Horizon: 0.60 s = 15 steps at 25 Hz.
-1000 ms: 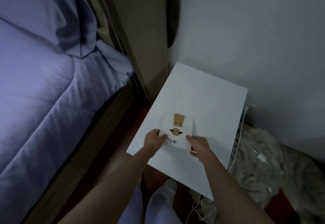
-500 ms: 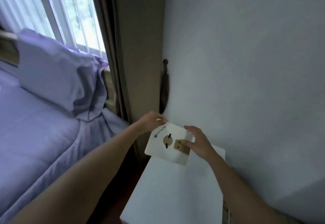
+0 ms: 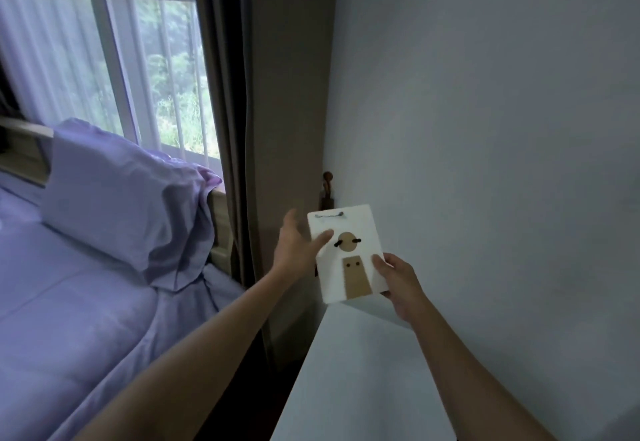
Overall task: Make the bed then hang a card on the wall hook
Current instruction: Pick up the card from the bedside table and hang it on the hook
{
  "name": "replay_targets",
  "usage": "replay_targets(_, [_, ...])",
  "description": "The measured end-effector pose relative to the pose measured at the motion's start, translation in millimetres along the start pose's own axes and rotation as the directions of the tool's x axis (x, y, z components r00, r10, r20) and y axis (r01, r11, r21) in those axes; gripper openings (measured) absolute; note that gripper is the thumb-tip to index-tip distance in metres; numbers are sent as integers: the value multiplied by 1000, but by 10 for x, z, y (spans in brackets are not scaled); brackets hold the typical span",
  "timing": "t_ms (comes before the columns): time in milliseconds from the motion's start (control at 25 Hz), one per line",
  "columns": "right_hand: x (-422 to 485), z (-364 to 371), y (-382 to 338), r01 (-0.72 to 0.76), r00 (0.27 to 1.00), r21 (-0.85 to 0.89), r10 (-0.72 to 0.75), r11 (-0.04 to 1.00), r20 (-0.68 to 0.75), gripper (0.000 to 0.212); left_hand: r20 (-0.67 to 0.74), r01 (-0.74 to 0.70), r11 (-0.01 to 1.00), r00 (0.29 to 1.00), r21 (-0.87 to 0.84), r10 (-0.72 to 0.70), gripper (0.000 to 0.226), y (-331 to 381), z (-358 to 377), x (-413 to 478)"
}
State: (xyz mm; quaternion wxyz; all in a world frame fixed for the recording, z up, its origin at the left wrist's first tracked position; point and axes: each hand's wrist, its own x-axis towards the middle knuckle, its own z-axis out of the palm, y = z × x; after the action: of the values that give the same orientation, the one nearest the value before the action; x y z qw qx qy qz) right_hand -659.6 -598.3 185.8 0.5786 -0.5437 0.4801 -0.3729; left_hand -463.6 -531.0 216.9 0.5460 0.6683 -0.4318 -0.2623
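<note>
A white card (image 3: pixel 360 229) with a brown figure and a short string loop at its top edge is held upright in front of the wall corner. My right hand (image 3: pixel 398 285) grips its lower right corner. My left hand (image 3: pixel 298 250) supports its left edge, thumb laid across the front and fingers mostly straight. A dark wall hook (image 3: pixel 327 184) sticks out of the wall just above the card's top edge. The bed (image 3: pixel 69 302) at left has a smooth lilac cover and a lilac pillow (image 3: pixel 121 198) standing against the headboard.
A white bedside table (image 3: pixel 363 371) stands below the card against the grey wall (image 3: pixel 485 129). A brown curtain (image 3: pixel 270 94) hangs between the window (image 3: pixel 104 42) and the corner. A narrow dark gap lies between bed and table.
The card was lifted off the table and turned upright, with the string loop now on top. My view rose from the table to the wall corner and window. My left hand loosened its hold.
</note>
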Motion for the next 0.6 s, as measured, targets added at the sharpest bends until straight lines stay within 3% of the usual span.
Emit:
replay_targets(80, [31,42,8,-45,998,111,48,993,-31,20,200,178,946,972,-270,-126,74,-102,87,-190])
replay_targets(160, [26,90,5,-52,998,135,58,989,-40,24,322,225,925,939,-307,-122,47,-180,180,-267])
replay_targets(280, [-37,140,-25,101,987,-146,-118,984,-106,36,331,239,904,936,-355,-118,35,-194,223,-273])
replay_targets(360, [-121,134,-43,253,955,-471,-297,845,-19,63,317,230,908,941,-349,-117,38,-205,216,-240])
replay_targets(440, [-202,117,-22,388,897,-728,-412,564,159,87,285,228,894,951,-386,-119,37,-204,219,-222])
replay_targets(520, [-230,90,19,473,839,-817,-452,331,303,107,263,236,873,956,-427,-131,35,-160,206,-200])
replay_targets(600, [-197,67,49,488,810,-832,-491,263,320,112,261,222,885,958,-409,-120,31,-135,188,-188])
